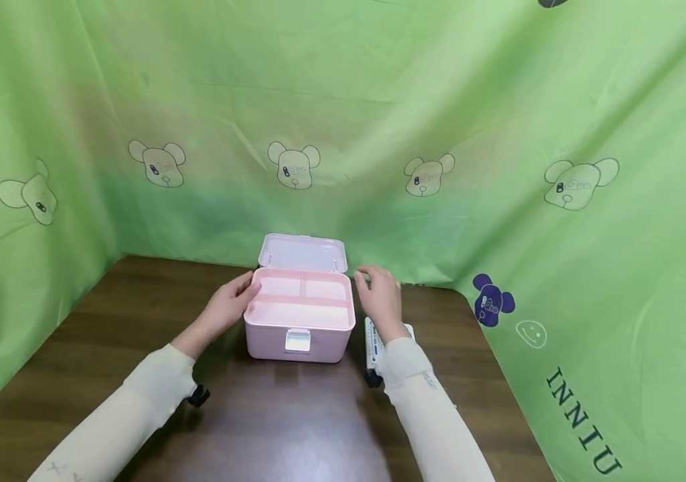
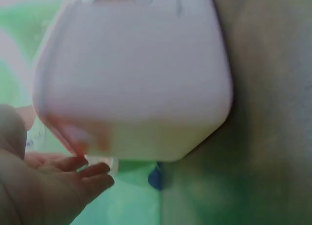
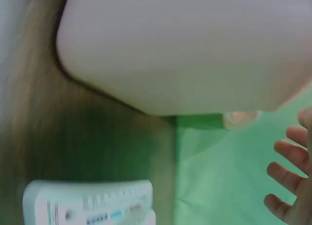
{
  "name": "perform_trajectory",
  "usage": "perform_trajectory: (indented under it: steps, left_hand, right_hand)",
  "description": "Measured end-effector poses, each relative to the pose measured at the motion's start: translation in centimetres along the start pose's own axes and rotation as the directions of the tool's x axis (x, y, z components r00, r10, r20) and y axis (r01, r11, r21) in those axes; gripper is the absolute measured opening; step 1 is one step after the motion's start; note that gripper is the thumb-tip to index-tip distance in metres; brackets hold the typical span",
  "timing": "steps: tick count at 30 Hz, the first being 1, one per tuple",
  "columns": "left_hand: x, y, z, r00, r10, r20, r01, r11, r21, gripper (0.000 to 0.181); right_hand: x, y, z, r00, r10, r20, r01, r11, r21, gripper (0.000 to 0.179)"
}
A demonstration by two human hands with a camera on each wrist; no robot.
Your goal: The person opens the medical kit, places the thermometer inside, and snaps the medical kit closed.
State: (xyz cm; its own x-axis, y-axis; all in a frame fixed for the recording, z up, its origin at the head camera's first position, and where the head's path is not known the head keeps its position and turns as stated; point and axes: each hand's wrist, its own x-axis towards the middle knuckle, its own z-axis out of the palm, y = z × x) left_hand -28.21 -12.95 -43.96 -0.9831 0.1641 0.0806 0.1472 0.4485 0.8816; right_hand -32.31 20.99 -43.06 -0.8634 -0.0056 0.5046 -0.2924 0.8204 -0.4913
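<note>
We're at a cloth-screened tabletop nook; home vs. office, can't tell. Green curtain (image 1: 343, 87) w/ cartoon bear heads (image 1: 293, 169) & "INNIU" lettering (image 1: 577, 416) hangs round a dk. wood-grain table (image 1: 294, 422).

- Head: looks forward and down from over the table (image 1: 294, 422). Farthest view; pink box (image 1: 298, 343) sits around 7 o'clock of centre, curtain (image 1: 343, 87) toward 12.
- Left wrist: close-up at box's left, faces curtain, turned sideways; table toward 3 o'clock, left hand (image 1: 226, 306) at 8.
- Right wrist: close-up at box's right, also sideways; table toward 9, right hand (image 1: 381, 301) at 4.
- Shared: box, table, curtain in all three; white printed item (image 1: 374, 345) in head and right wrist.
</note>
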Motion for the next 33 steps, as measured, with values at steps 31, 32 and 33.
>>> perform_trajectory:
  steps: [31, 32, 33]
  left_hand:
    - [-5.9, -0.1, 2.2, 0.992, 0.062, -0.113, -0.05, 0.993, 0.106, 0.095]
    - [-5.9, -0.1, 2.1, 0.992, 0.059, -0.111, -0.048, 0.993, 0.104, 0.094]
    - [-6.0, -0.1, 2.1, 0.993, 0.058, -0.107, -0.047, 0.993, 0.104, 0.094]
  right_hand:
    - [-12.8, 7.4, -8.1, 0.959, 0.166, 0.228, -0.142, 0.983, -0.121, 0.069]
    - [-13.0, 7.6, -8.1, 0.949, 0.199, 0.246, -0.168, 0.976, -0.139, 0.072]
    - [-13.2, 7.9, -8.0, 0.937, 0.231, 0.262, -0.195, 0.968, -0.156, 0.074]
